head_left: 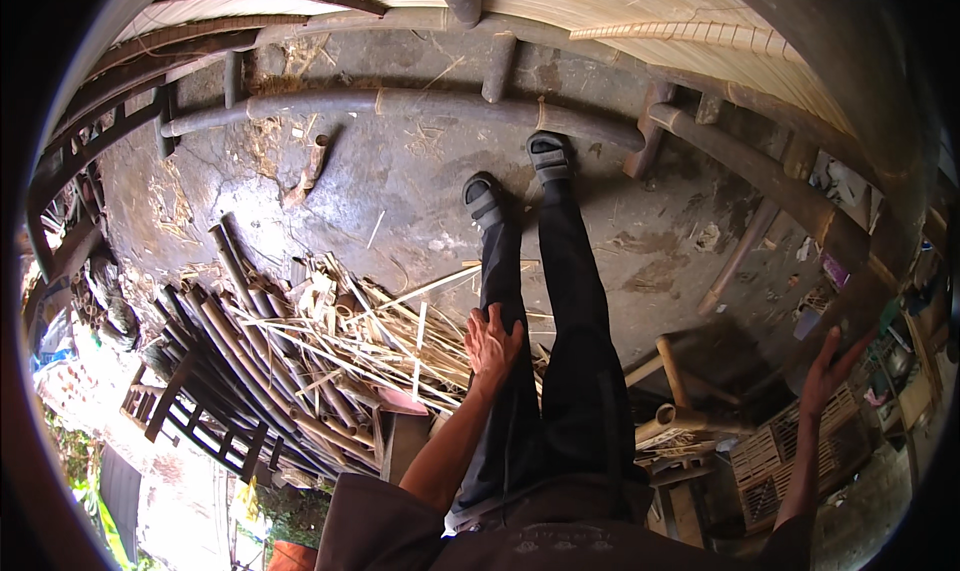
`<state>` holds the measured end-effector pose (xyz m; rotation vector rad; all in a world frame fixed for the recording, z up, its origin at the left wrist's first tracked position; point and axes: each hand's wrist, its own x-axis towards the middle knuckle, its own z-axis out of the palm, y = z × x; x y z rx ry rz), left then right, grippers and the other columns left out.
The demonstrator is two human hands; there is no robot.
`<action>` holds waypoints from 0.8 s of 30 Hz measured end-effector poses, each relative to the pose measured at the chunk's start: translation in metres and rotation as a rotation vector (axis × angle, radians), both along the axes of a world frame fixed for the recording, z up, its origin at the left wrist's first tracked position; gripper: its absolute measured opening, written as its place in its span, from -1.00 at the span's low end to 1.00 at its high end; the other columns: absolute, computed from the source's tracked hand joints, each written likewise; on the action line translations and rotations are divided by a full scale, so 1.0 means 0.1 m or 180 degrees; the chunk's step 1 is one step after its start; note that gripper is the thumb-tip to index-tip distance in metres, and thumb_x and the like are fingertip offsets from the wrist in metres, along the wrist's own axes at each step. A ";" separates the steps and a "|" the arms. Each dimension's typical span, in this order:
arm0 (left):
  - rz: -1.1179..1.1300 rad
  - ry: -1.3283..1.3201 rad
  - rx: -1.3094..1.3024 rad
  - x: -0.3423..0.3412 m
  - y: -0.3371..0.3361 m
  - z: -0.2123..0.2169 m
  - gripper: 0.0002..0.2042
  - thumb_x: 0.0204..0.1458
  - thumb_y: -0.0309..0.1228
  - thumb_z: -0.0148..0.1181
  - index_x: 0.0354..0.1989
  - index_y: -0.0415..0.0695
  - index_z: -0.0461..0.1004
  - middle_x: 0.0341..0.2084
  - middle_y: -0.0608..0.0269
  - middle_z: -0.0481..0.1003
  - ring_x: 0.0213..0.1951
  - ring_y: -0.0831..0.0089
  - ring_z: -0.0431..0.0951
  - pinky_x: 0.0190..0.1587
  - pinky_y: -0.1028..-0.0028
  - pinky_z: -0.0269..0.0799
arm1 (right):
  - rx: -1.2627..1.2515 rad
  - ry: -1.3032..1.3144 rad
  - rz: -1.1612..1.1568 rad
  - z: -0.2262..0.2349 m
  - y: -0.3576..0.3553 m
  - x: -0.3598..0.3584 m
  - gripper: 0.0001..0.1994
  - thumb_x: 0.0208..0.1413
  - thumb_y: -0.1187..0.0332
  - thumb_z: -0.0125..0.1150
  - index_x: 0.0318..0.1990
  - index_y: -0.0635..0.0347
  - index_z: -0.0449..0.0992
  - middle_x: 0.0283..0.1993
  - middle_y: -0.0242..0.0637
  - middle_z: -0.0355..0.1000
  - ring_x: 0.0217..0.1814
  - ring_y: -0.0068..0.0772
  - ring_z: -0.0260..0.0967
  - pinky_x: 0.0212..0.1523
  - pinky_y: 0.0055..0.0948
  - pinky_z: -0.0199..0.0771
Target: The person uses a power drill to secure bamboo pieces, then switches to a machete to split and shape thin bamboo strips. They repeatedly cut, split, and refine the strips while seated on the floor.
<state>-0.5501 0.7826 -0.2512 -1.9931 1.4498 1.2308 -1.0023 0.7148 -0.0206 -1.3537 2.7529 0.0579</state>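
Observation:
My left hand point(493, 346) rests on my left knee, on the black trousers point(575, 311), with its fingers somewhat spread and nothing in it. Out to the right, my right hand point(828, 373) is stretched open with fingers apart, beside a thick bamboo post point(850, 301). Whether the fingertips touch that post I cannot tell. Ahead of my feet a long bamboo pole point(455, 105) runs low across the floor. Beyond it, a pale sheet of fine strips point(640, 6) hangs over the bamboo frame, bound along its edge with a stitched band point(695, 34).
On the left lie a heap of pale bamboo strips point(350, 326) and a stack of dark bamboo poles point(235, 346). A short bamboo piece point(310, 166) lies on the concrete floor point(400, 191). Slatted crates point(790, 451) and a bamboo stool-like frame point(675, 401) stand at the lower right.

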 end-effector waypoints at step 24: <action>-0.0100 0.0000 -0.0196 -0.21 0.73 0.10 -0.51 -0.05 -0.16 0.16 0.05 -0.08 0.28 0.08 -0.25 0.23 0.13 -0.16 0.23 0.09 -0.05 0.21 | -0.0715 -0.0204 0.0546 -0.18 0.12 -0.13 -0.30 0.25 0.06 -0.01 0.40 0.18 -0.11 0.41 0.08 -0.07 0.43 0.05 -0.04 0.33 -0.15 0.06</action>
